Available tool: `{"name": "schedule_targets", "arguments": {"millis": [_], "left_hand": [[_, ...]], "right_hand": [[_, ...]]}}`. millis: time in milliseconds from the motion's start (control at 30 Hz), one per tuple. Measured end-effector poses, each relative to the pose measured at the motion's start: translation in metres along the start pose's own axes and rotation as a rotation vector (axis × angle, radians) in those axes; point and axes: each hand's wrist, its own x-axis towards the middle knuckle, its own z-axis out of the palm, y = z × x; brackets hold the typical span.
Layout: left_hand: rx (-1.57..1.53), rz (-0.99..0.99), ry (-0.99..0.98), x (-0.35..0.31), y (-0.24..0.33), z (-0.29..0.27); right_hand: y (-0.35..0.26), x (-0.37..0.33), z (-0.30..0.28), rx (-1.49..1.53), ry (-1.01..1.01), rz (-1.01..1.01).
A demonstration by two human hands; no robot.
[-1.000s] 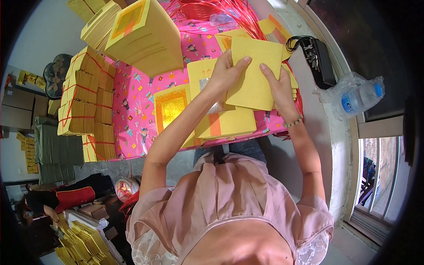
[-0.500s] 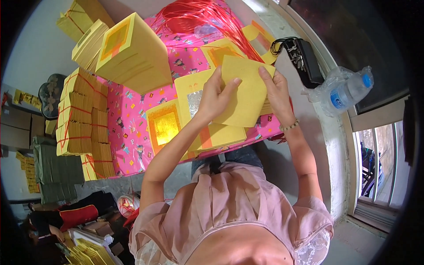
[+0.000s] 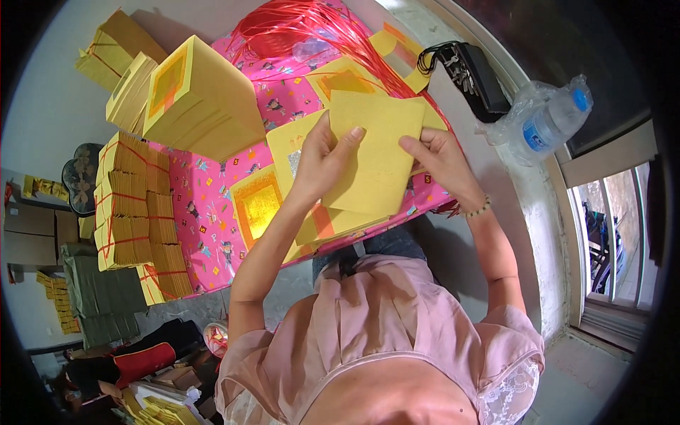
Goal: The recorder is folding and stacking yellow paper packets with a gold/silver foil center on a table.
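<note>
Two bare hands busy. Left hand point(image 3: 320, 161) clasps yellow paper point(image 3: 375, 159), about 1 o'clock from centre, at its left side; right hand point(image 3: 443, 161) pinches the right edge, thumb on top. Step looks like squaring or checking; next move likely calls for even hold. Bottle point(image 3: 556, 127), 2 o'clock: blue label, print unclear. Pink cloth point(image 3: 212, 212), 9 o'clock: scattered letters.
</note>
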Motion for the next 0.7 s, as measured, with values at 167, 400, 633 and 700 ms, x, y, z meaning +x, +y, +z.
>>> {"name": "schedule_targets", "arguments": {"millis": [167, 400, 633, 700], "left_hand": [[0.067, -0.076, -0.01, 0.004, -0.006, 0.004], [0.128, -0.081, -0.05, 0.022, -0.016, 0.011], [0.105, -0.146, -0.057, 0.03, -0.02, 0.018], [0.058, -0.134, -0.022, 0.033, -0.021, 0.016]], "right_hand": [[0.008, -0.007, -0.004, -0.201, 0.056, 0.066], [0.039, -0.021, -0.005, -0.156, 0.02, -0.058], [0.039, -0.03, -0.005, -0.107, 0.055, 0.036], [0.039, -0.037, -0.004, -0.044, 0.051, 0.031]]}}
